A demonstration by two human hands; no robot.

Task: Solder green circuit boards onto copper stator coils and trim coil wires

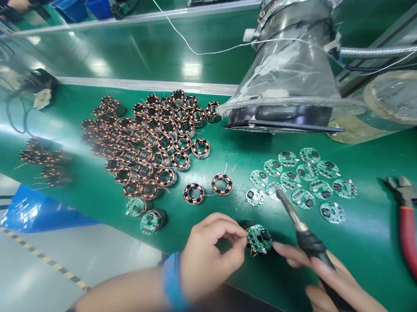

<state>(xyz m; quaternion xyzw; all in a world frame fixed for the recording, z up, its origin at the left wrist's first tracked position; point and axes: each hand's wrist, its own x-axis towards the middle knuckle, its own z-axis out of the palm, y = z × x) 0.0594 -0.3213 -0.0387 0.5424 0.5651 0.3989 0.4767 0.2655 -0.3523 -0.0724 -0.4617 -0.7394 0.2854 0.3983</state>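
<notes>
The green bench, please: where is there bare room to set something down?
Bare bench lies between the loose boards and the pliers, and between the coil pile and the black device. It is crowded around the left hand, pinching a board, and the right hand, holding the soldering iron.

Coils [149, 143] left of boards [304, 183]; pliers [410, 229] right; more coils [45, 162], seemingly, far left

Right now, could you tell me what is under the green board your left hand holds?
A dark coil body with copper wire ends shows beneath the green board; the rest is covered.
</notes>
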